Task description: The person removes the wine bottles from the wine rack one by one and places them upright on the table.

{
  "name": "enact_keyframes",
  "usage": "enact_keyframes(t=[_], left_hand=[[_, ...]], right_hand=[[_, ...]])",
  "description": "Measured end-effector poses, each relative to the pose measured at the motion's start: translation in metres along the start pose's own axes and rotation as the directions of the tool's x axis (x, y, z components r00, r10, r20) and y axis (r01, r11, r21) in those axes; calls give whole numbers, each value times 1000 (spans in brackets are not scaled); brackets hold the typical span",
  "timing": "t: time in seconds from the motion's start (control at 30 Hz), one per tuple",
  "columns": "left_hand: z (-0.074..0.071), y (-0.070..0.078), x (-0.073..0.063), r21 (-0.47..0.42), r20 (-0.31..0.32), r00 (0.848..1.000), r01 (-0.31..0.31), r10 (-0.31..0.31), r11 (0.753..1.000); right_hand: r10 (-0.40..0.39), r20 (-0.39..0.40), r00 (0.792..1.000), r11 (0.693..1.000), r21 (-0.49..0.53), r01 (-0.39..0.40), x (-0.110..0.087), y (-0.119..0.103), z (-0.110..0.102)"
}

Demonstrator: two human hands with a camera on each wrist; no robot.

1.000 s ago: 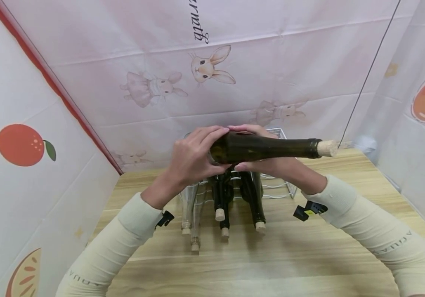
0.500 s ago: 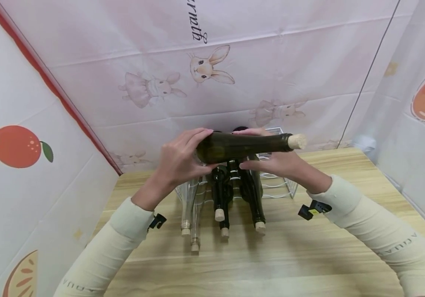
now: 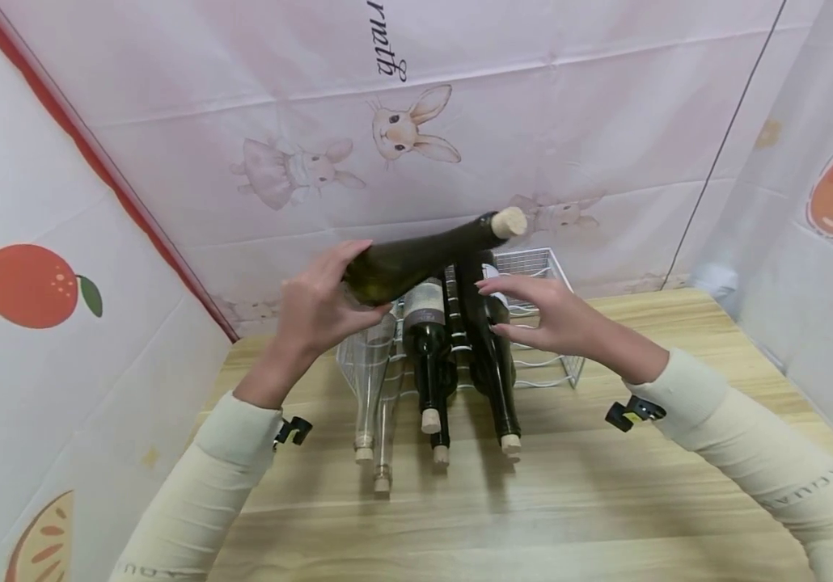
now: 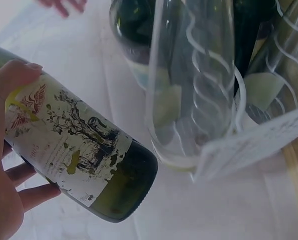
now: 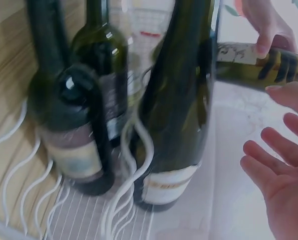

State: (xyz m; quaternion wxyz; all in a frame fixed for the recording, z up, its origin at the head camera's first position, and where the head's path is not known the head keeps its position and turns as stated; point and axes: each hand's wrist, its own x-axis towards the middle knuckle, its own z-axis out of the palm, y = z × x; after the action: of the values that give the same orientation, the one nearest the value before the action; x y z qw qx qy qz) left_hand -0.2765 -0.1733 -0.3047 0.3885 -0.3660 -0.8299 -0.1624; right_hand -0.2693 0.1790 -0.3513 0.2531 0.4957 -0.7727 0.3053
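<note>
The left hand [image 3: 318, 303] grips a dark green corked bottle [image 3: 420, 259] by its base end, above the left and middle of the white wire rack [image 3: 565, 279], its neck slanting right and far (a pale, worn label [image 4: 68, 140] shows at the left wrist). The right hand [image 3: 558, 315], fingers spread and holding nothing, is near a dark racked bottle [image 3: 492, 347]. Clear bottles [image 3: 369, 380] lie left, corks near, over a wooden table [image 3: 606, 493]; a rabbit-print cloth [image 3: 533, 97] hangs on the far side.
</note>
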Motion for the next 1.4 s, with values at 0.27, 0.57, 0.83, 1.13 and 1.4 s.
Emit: enact_keyframes(t=[0.27, 0.57, 0.83, 1.13, 1.4], left_hand=[[-2, -22, -12, -23, -79, 988, 134, -136, 991], [0, -44, -28, -57, -95, 957, 270, -275, 961], [2, -62, -36, -119, -128, 893, 417, -431, 901], [7, -81, -51, -241, -104, 798, 558, -593, 794], [9, -101, -66, -290, -70, 712, 656, -699, 697]], right_hand=[[-89, 79, 993, 986, -134, 99, -17, 10, -2], [-186, 168, 968, 947, -231, 222, -29, 14, 10], [-143, 245, 959, 936, -282, 211, -32, 16, 21], [-99, 321, 942, 899, -376, 223, -30, 19, 26], [-17, 395, 919, 873, -443, 206, -21, 19, 29]])
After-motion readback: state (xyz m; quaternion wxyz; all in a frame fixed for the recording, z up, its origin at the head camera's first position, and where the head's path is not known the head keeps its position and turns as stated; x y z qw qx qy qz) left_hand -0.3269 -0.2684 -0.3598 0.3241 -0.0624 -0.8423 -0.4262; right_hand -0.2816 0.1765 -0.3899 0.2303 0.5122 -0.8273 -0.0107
